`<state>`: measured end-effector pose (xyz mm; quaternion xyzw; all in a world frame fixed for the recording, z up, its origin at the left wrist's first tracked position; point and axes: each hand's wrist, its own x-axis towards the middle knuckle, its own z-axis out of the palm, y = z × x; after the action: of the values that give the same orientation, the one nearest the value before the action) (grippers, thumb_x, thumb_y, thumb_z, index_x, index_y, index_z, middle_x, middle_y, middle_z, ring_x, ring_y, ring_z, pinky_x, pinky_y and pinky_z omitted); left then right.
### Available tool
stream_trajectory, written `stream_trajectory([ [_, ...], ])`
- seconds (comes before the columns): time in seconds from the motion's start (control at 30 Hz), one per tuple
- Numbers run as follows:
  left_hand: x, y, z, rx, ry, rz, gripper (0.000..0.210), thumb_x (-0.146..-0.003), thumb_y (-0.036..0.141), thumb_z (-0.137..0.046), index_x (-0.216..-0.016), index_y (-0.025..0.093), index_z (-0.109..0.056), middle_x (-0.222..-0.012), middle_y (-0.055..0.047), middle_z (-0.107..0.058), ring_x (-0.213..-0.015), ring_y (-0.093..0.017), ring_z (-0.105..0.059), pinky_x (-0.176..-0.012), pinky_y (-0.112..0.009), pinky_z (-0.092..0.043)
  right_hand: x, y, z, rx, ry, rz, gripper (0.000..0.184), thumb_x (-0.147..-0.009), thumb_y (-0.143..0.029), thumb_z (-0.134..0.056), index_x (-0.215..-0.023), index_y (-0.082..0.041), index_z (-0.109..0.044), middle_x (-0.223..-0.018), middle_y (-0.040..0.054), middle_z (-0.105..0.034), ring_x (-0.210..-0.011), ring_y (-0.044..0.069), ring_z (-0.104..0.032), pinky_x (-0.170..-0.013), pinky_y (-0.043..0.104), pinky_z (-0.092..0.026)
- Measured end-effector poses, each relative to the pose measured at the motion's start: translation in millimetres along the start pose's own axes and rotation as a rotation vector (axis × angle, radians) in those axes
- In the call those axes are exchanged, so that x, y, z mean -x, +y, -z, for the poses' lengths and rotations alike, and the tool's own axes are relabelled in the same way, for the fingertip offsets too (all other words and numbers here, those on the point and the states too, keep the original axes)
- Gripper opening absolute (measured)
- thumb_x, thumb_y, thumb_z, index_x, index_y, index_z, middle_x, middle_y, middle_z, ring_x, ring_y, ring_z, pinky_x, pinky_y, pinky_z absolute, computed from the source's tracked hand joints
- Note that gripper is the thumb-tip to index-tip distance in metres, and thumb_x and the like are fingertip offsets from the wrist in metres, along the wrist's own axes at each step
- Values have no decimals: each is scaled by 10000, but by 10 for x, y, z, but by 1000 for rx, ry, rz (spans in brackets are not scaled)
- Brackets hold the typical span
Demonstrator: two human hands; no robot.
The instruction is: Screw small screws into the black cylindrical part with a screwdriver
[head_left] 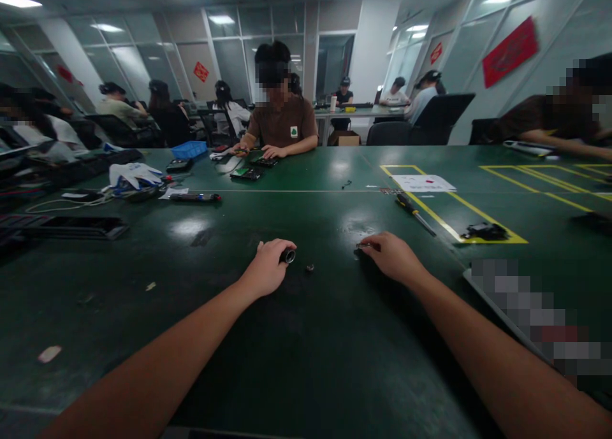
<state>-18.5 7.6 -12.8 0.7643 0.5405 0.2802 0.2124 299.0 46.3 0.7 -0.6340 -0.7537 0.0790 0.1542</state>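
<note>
My left hand (268, 268) is closed around a short black cylinder (289, 256) with a shiny metal ring at its open end, which faces to the right. Most of its body is hidden behind my fingers. Just right of it, a small round metallic part (310, 269) lies on the green tabletop (315, 337). Farther right, the fingertips of my right hand (396, 255) pinch a small, thin, shiny piece (362, 245) close to the table surface. Its exact kind is too small to tell.
A yellow-and-black screwdriver (414, 213) lies beyond my right hand, near a black part (485, 231) and a paper sheet (423, 183). At left are a dark pen-like tool (195, 197) and white gloves (135, 176). A person (282, 117) works opposite.
</note>
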Motion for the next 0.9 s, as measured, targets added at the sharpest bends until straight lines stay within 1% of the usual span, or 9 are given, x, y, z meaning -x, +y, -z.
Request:
stream_trajectory([
  [0.1,4,-13,16,33,-55,30,544,-855,46,-491,-1345,266,-578,-1414,-57,-590,-1393,-307,-449,-1229,-653,-64,-26,50,6,-10,0,18,246,-899,-261,-611,-1052,-208,-796,-1073,116,-750,-955,277,-687,-830,337,-488],
  [0.2,-24,-26,23,118,-11,55,662,-795,4,-481,-1404,257,-540,-1455,-63,-564,-1437,-299,-406,-1247,-617,-7,-49,81,2,-40,28,-5,275,-899,-280,-604,-1086,-207,-792,-1106,107,-770,-1013,287,-701,-848,334,-503],
  [0.3,-95,-62,18,354,173,91,636,-767,9,-494,-1357,235,-566,-1411,-79,-595,-1378,-272,-482,-1245,-543,-194,-68,106,19,-72,113,-89,358,-957,-287,-490,-1144,-167,-771,-1138,133,-766,-1050,306,-705,-864,366,-507],
  [0.4,-181,-137,17,689,372,178,455,-823,100,-512,-1261,196,-586,-1329,-114,-631,-1269,-240,-575,-1151,-461,-390,-66,111,70,-109,206,-162,403,-972,-334,-458,-1149,-145,-767,-1126,144,-769,-1035,319,-709,-837,375,-503],
  [0.5,-238,-234,36,860,486,280,318,-907,269,-509,-1209,202,-586,-1299,-114,-638,-1218,-227,-607,-1122,-461,-419,-43,83,127,-144,268,-201,403,-945,-398,-508,-1092,-151,-790,-1041,132,-789,-959,317,-721,-768,357,-492],
  [0.57,-249,-283,56,850,503,295,317,-905,281,-520,-1205,201,-579,-1279,-116,-645,-1202,-227,-618,-1114,-465,-425,-23,50,148,-168,287,-211,391,-915,-423,-550,-1038,-154,-806,-948,118,-798,-873,301,-725,-716,340,-475],
  [0.67,-219,-284,76,641,440,181,367,-860,197,-560,-1226,190,-578,-1247,-119,-663,-1203,-233,-618,-1113,-453,-428,5,1,150,-204,305,-209,401,-896,-462,-563,-964,-157,-814,-818,94,-786,-753,263,-709,-655,321,-443],
  [0.77,-154,-185,68,282,242,20,445,-881,224,-576,-1325,239,-564,-1335,-94,-635,-1288,-259,-560,-1166,-499,-360,27,-27,138,-229,323,-192,414,-894,-479,-546,-927,-160,-808,-778,85,-773,-703,241,-689,-627,313,-420],
  [0.9,-123,-22,33,-53,-30,-128,622,-905,354,-602,-1491,265,-417,-1516,-99,-485,-1418,-319,-419,-1224,-583,-217,40,-34,131,-246,336,-167,414,-892,-477,-536,-912,-160,-802,-777,87,-769,-681,232,-677,-624,315,-412],
])
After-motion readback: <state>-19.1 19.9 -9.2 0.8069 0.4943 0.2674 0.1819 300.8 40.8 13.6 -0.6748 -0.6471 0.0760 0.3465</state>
